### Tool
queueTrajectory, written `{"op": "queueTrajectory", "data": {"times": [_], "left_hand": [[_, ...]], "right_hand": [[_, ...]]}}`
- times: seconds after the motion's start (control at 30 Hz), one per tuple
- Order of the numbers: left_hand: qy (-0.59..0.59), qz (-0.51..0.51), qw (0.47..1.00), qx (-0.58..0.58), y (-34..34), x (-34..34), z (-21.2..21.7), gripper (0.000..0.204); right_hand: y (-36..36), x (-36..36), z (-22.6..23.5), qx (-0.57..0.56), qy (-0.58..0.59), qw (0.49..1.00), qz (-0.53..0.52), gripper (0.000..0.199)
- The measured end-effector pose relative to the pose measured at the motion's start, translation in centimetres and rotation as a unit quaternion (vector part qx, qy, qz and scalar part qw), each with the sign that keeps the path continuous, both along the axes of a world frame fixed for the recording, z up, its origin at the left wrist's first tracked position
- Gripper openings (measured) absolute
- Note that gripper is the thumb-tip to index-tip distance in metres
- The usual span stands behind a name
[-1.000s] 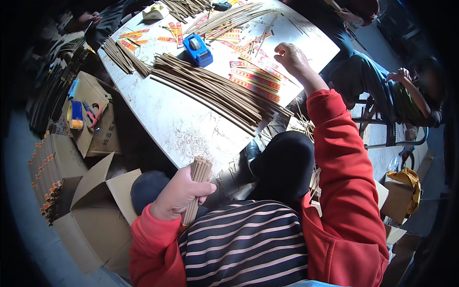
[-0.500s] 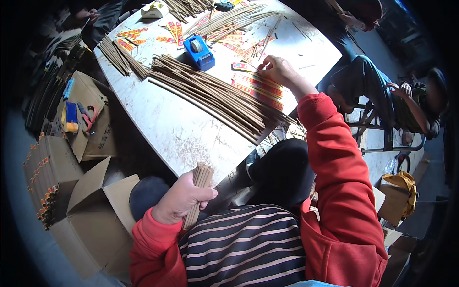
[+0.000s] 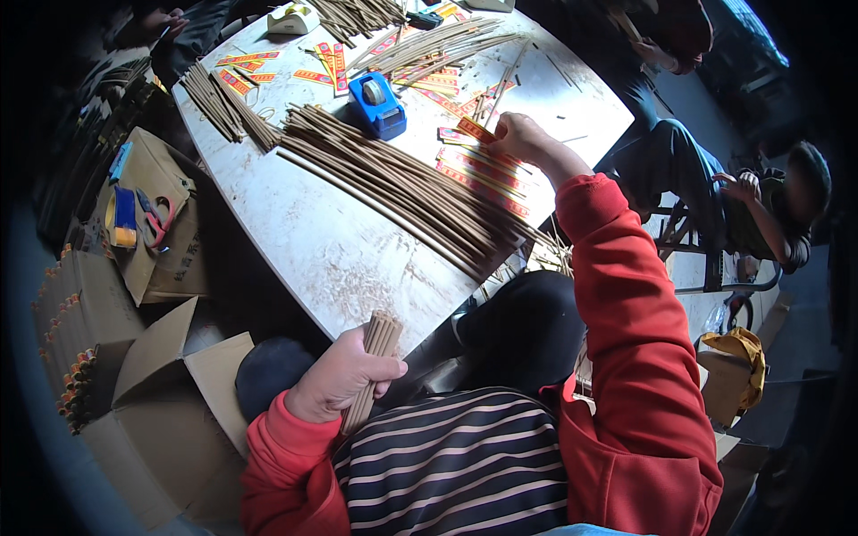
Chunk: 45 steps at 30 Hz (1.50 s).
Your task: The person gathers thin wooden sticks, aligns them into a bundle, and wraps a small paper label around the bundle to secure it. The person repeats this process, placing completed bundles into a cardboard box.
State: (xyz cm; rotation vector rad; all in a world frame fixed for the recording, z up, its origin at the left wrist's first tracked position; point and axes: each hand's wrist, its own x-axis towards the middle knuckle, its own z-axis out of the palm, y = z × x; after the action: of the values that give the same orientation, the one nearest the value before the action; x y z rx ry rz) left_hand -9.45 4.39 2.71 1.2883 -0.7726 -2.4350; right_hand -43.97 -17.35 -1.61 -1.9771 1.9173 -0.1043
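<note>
My left hand (image 3: pixel 344 375) is wrapped round an upright bundle of brown incense sticks (image 3: pixel 382 335), held near my lap by the table's near corner. Over the right part of the table, my right hand (image 3: pixel 525 141) pinches a red and yellow paper label strip (image 3: pixel 475 129), one end tilted up. Beneath that hand lie more red and yellow label strips (image 3: pixel 478 171) in overlapping rows. A long pile of brown sticks (image 3: pixel 384 183) runs across the table between my hands. Behind the pile stands a blue tape dispenser (image 3: pixel 379 107).
The white table (image 3: pixel 313 255) also bears a white tape dispenser (image 3: pixel 292 20) and shorter stick piles (image 3: pixel 231 107). At left are an open cardboard box (image 3: pixel 161 447), scissors (image 3: pixel 156 219) on another carton, and stacked banded bundles (image 3: pixel 76 384). A seated person (image 3: pixel 760 201) is at right.
My right hand has lifted the end of a label strip off the rows. The left hand keeps its grip on the bundle, and the view has shifted slightly.
</note>
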Motion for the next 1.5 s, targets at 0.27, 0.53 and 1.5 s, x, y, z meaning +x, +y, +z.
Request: {"op": "queueTrajectory", "data": {"times": [0.27,0.53,1.5], "left_hand": [[0.012,0.0,1.0,-0.002,0.1,0.5,-0.7,0.018],[0.011,-0.005,1.0,-0.008,0.3,0.6,-0.6,0.019],[0.042,0.0,0.999,-0.001,0.0,1.2,-1.3,0.018]], "right_hand": [[0.7,0.1,-0.7,-0.079,-0.016,0.996,0.024,0.024],[1.8,1.1,-0.7,-0.188,0.096,0.974,0.084,0.017],[-2.5,1.3,4.5,-0.055,0.169,0.983,0.035,0.044]]}}
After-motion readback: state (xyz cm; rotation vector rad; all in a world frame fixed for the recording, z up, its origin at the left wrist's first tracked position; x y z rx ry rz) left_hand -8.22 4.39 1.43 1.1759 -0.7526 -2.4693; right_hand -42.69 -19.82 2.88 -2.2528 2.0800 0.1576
